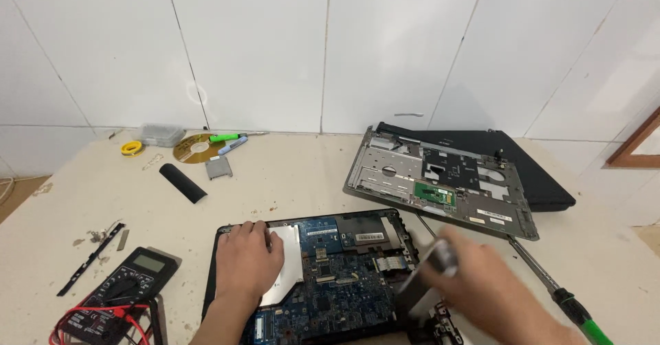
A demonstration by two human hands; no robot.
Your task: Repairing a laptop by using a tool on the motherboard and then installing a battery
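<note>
The opened laptop base (323,276) lay at the lower centre of the frame, its blue motherboard (337,283) bared. The left hand (247,262) rested flat on the silver metal plate (289,262) at the board's left side, fingers pressed together and bent slightly over the plate's upper edge, steadying the base. The right hand (495,290), blurred with motion at the lower right, seemed closed around a grey flat part (430,269) at the right edge of the base; the grip itself was too smeared to be sure of. Judging by this, a component was being lifted out of the base, and the move called for a level, gentle pull while the left hand held the base down, so that no ribbon cable near the board would snag.

The bench (289,173) was a pale, scuffed surface. At the right lay the removed palmrest frame (440,180) on a black lid (529,166), and a green-handled screwdriver (557,283) beside the right hand. At the lower left sat a multimeter (130,280) with red leads; a black strip (182,182), a disc (196,149) and a clear small box (161,135) lay at the upper left. White wall tiles (275,42) rose behind.
</note>
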